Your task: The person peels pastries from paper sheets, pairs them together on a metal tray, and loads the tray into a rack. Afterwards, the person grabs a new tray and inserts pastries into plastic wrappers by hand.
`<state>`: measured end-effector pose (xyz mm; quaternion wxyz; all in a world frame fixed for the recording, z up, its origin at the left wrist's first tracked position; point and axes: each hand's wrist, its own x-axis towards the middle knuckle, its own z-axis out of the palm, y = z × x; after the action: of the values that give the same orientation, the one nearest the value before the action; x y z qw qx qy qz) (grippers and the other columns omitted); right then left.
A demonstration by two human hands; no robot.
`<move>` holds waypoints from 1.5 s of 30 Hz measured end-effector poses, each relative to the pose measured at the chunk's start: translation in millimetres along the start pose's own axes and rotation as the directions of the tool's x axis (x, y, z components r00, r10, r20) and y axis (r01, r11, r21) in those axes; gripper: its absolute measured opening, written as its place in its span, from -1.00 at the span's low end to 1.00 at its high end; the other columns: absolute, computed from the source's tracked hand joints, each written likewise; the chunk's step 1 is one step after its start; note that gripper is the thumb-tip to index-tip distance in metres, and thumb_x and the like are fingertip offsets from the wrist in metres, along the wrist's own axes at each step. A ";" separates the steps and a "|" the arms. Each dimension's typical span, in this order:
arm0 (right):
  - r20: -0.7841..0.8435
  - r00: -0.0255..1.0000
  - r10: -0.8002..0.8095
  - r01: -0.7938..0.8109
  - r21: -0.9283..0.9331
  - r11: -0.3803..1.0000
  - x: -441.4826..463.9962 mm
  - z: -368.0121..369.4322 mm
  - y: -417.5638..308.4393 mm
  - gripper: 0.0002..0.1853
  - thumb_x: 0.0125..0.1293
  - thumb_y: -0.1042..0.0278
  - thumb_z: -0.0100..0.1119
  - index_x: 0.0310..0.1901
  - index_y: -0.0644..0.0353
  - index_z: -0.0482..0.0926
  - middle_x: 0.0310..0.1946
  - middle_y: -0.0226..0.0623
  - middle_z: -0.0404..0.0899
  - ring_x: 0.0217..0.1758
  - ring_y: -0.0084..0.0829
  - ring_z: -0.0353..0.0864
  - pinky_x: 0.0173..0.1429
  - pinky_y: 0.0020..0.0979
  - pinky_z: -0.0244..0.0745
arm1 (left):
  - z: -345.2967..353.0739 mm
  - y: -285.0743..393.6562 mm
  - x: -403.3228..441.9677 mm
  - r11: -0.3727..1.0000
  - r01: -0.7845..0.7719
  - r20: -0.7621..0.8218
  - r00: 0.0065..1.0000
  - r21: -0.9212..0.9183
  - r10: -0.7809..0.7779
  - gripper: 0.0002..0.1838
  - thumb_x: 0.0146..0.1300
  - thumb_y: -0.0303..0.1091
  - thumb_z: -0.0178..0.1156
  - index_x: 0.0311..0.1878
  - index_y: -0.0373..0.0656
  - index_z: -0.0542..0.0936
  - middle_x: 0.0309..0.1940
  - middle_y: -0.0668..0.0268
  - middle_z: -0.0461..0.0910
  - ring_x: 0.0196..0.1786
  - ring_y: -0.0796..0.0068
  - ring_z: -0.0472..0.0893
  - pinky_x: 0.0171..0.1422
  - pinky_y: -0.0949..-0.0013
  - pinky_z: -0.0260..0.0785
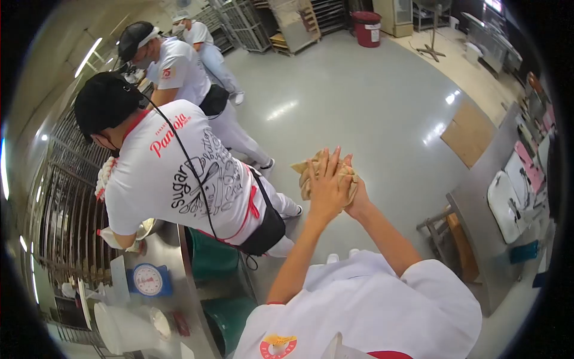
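A crumpled tan bundle, looking like cloth or paper, (305,185) is pressed between my two hands in front of my body, above the grey floor. My left hand (326,185) lies over its front, fingers pointing up. Behind and to the right, my right hand (360,197) supports the bundle, with much of its palm hidden. Loose folds stick out at the left of the fingers.
A co-worker in a white shirt (173,161) stands close on the left, with two more people beyond. A metal counter (173,251) holds a blue scale (148,280). At right is a steel table (478,203) with tools. A red bin (366,29) stands far back.
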<state>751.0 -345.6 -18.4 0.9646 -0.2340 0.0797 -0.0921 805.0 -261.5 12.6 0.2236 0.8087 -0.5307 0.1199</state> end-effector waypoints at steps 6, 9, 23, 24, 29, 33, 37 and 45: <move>-0.048 0.956 -0.289 0.272 -0.221 0.937 6.9 8.6 -9.7 -0.52 0.40 -0.04 -0.06 0.18 0.12 0.30 0.04 -0.28 0.45 0.05 -0.34 0.52 0.10 -0.23 0.51 | -8.2 14.0 -6.1 0.992 0.043 -0.048 0.998 -0.121 -0.049 -0.56 0.36 -0.27 -0.17 0.21 -0.28 0.40 0.40 0.18 0.15 0.48 0.25 0.04 0.49 -0.19 -0.31; -0.136 0.951 -0.276 0.254 -0.163 0.953 12.4 11.0 -26.4 -0.60 0.36 0.09 0.07 0.07 0.19 0.36 -0.07 -0.26 0.49 -0.06 -0.37 0.56 -0.01 -0.34 0.57 | -12.6 17.9 2.2 0.999 0.017 0.022 1.000 -0.031 -0.016 -0.54 0.38 -0.20 -0.16 0.20 -0.27 0.42 0.40 0.27 0.18 0.46 0.44 0.09 0.51 -0.10 -0.24; 0.036 0.959 -0.281 0.278 -0.305 0.911 -0.2 15.9 -37.4 -0.34 0.39 -0.23 -0.18 0.27 0.18 0.21 0.07 -0.24 0.42 0.13 -0.32 0.43 0.15 -0.28 0.41 | -29.7 -15.8 4.1 0.972 0.074 0.347 0.926 0.224 -0.151 -0.43 0.14 -0.35 0.10 0.28 -0.08 0.33 0.18 0.18 0.35 0.25 0.22 0.34 0.28 0.12 0.16; 0.204 0.873 -0.443 0.475 -0.565 0.675 2.9 14.2 -22.5 -0.36 0.39 -0.21 -0.19 0.20 0.24 0.29 0.05 -0.20 0.45 0.14 -0.30 0.42 0.17 -0.26 0.37 | -33.4 -11.1 12.9 0.976 0.174 0.539 0.813 0.134 -0.219 -0.42 0.16 -0.32 0.09 0.30 -0.08 0.31 0.21 0.19 0.33 0.26 0.21 0.33 0.30 0.19 0.16; 0.514 0.653 -0.557 0.731 -0.619 0.286 17.0 -22.7 -1.5 -0.43 0.38 -0.14 -0.09 -0.13 0.34 0.56 -0.09 -0.23 0.53 0.02 -0.35 0.49 0.13 -0.27 0.38 | 11.3 -16.9 -1.8 0.994 -0.049 0.392 0.920 0.102 0.005 -0.65 0.16 -0.30 0.09 0.03 -0.12 0.50 0.07 0.26 0.50 0.20 0.33 0.42 0.34 0.29 0.17; 0.430 0.741 -0.516 0.660 -0.606 0.444 22.7 -37.4 -5.1 -0.39 0.37 -0.15 -0.08 -0.15 0.43 0.51 -0.15 -0.21 0.51 -0.14 -0.45 0.50 -0.07 -0.42 0.43 | -40.5 0.2 11.1 0.998 0.067 0.619 0.784 -0.009 -0.047 -0.79 0.01 -0.41 0.18 -0.24 -0.24 0.59 -0.24 0.16 0.61 -0.12 0.21 0.59 -0.02 0.21 0.41; 0.374 0.695 -0.614 0.664 -0.662 0.348 28.2 -41.0 2.7 -0.49 0.42 -0.03 -0.10 -0.12 0.41 0.49 -0.26 -0.29 0.52 -0.23 -0.49 0.52 -0.16 -0.44 0.47 | -47.8 3.2 -10.6 0.915 0.279 0.437 0.890 -0.291 -0.132 -0.84 -0.03 -0.48 0.18 -0.31 -0.26 0.57 -0.40 0.08 0.60 -0.29 0.08 0.60 -0.21 0.12 0.43; 0.601 0.735 -0.314 0.459 -0.100 0.883 31.7 -19.2 52.4 -0.41 0.44 -0.15 -0.25 0.34 0.07 0.13 0.32 -0.32 0.21 0.35 -0.36 0.22 0.42 -0.27 0.14 | -44.9 0.1 -58.7 0.861 0.023 -0.397 0.881 -0.509 -0.258 -0.62 0.26 -0.18 0.12 0.16 0.08 0.53 0.41 0.16 0.12 0.34 -0.09 0.18 0.40 -0.02 0.03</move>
<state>785.4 -315.1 -63.2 0.8666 -0.3776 -0.2516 -0.2076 782.9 -192.4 26.4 0.5463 0.7124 -0.4145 0.1490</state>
